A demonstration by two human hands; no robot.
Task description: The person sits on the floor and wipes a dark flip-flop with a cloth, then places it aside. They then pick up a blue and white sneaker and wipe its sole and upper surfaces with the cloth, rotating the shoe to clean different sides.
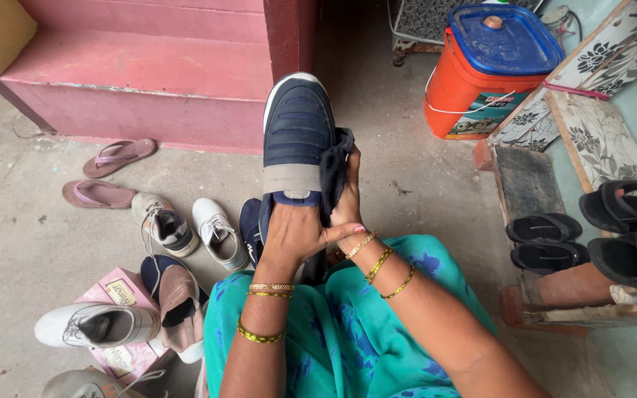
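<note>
Head view, the only one: my left hand [294, 234] is clamped around the heel end of a navy slip-on shoe [296, 133], fingers wrapped on it, holding it toe-up above my lap. My right hand [346, 208] pinches a dark cloth [333, 166] and presses it against the shoe's right side, fingers closed on the cloth. The shoe's upper and white sole edge look fairly clean from here (far side hidden, can't judge it). Judging progress: this one shoe is mid-wipe, and I'd say most of the work is left, since a second navy shoe [251, 228] sits on the floor just beside my left wrist, and more footwear lies spread to the left: a white sneaker [219, 232], a grey-tan sneaker [162, 225], a brown slip-on [178, 306], a white shoe [97, 324] resting on a pink shoebox [123, 361], and two mauve flip-flops [108, 177] near the pink step [149, 81]. Whether any of those are already wiped I cannot tell. To the right, black sandals [591, 236] sit on a low wooden rack [532, 184], well apart from my hands. An orange bucket with a blue lid [492, 70] stands beyond them on the concrete floor [407, 162].
</note>
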